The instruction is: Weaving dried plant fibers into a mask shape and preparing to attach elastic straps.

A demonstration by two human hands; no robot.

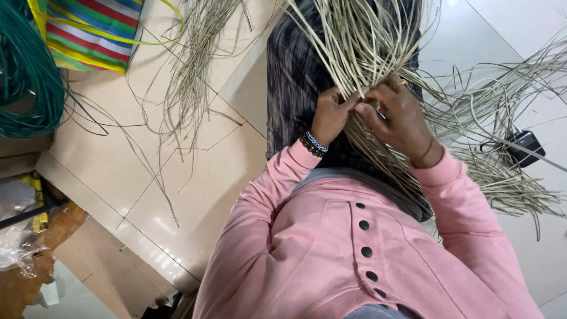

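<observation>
A bundle of pale dried reed strips (360, 41) fans up and outward from my lap, over a dark striped cloth (292, 71). My left hand (332, 113), with beaded bracelets at the wrist, pinches strips at the bundle's base. My right hand (397, 117), a ring on one finger, grips the same strips right beside it, fingertips touching the left thumb. Pink sleeves and a buttoned pink top fill the lower part of the view.
More loose reed strips (192, 77) lie on the tiled floor at left and a tangled heap (508, 171) at right. A small black device (525, 147) sits among them. Green cord coils (26, 77) and a striped woven bag (88, 29) are at top left.
</observation>
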